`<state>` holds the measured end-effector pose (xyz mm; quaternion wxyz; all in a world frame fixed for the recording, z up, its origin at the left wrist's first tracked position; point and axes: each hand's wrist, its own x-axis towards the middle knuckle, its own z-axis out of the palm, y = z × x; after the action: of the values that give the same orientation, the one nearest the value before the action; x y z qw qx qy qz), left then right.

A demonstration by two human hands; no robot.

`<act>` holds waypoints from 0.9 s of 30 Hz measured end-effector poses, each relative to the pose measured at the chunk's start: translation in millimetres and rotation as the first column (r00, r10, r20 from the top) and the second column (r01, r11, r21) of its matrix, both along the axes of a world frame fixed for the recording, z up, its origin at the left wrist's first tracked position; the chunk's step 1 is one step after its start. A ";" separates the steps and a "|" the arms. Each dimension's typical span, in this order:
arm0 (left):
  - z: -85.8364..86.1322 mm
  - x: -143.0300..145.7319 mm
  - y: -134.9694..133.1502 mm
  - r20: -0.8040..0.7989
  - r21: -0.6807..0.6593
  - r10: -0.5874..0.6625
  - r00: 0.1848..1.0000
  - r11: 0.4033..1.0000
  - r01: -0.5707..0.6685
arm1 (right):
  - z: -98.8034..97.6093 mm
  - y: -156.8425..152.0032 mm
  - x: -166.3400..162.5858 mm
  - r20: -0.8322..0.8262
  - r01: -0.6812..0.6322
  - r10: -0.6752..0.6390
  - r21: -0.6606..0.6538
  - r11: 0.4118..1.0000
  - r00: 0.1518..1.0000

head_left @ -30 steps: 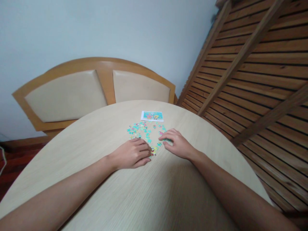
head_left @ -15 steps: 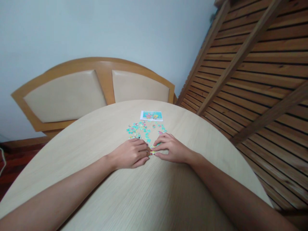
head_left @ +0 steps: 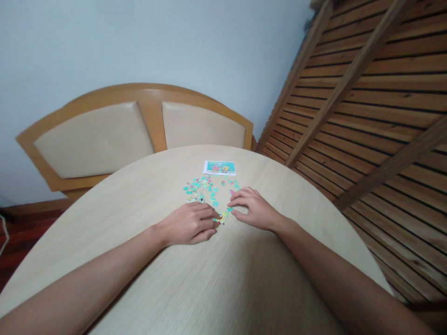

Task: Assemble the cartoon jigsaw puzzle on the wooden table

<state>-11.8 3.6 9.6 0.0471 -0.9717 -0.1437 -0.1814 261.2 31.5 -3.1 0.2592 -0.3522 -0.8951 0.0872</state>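
A small cluster of yellow jigsaw puzzle pieces [head_left: 221, 217] lies on the table in front of me. My left hand [head_left: 192, 223] is at its left side, fingers bent and close together, with the fingertips holding its edge against the table. On the right, my right hand [head_left: 252, 208] is open, thumb and fingers apart. A teal and yellow puzzle piece [head_left: 229, 209] lies just off its fingertips. Beyond the hands are scattered loose puzzle pieces [head_left: 210, 188], mostly teal, some pink or yellow. Part of the cluster is hidden under my left fingertips.
Behind the loose pieces lies a picture card [head_left: 220, 168] with a pink and a yellow cartoon figure. The round pale wooden table [head_left: 157, 293] has a padded bench back [head_left: 159, 118] behind it. A slatted wooden panel [head_left: 366, 107] stands at the right.
My right hand has drawn away from the yellow cluster, up and to the right, and its fingers have spread. More of the cluster shows now. My left hand has hardly moved.
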 end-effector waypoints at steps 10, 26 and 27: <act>-0.8 1.7 0.1 0.010 -0.027 0.007 1.000 1.000 -0.007 | 2.7 -1.2 -0.4 -0.057 0.022 -0.029 -0.112 0.994 0.998; -1.0 0.6 0.1 0.010 -0.078 0.007 1.000 0.997 -0.006 | 12.8 -5.5 -1.8 -0.069 -0.016 0.004 -0.172 0.985 0.998; -1.2 0.5 0.2 0.008 -0.080 0.005 1.000 0.997 -0.004 | 12.1 -4.3 -0.6 -0.073 -0.002 -0.010 -0.167 0.986 0.997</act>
<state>-11.2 3.8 8.5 0.0078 -0.9718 -0.1532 -0.1792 260.6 27.2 9.0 0.2619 -0.3710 -0.8737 0.1743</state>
